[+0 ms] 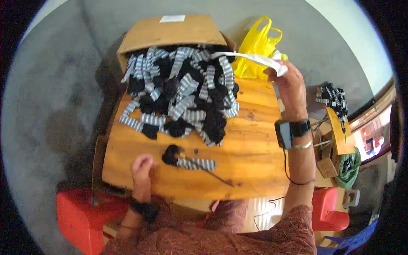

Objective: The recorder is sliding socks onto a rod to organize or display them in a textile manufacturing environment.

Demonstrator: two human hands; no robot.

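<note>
My right hand [292,87] is raised at the table's far right, fingers closed on the end of a long white strip [255,58]. The strip stretches left toward the pile; its material is unclear. Near the front left edge, my left hand [142,168] is blurred by motion and its fingers are not clear. Just right of it lies a single black and grey-striped knit piece [197,164], with a small yellowish spot on its black part. A thin dark stick or cord [216,177] runs across it. A heap of similar striped knit pieces [182,97] covers the far left.
A cardboard box [178,32] lies behind the heap, its opening toward the wooden table [255,140]. A yellow plastic bag [255,46] stands at the back. Red stools [78,216] flank me. A second table [338,131] with more knit pieces is at right, beside a green sack [350,170].
</note>
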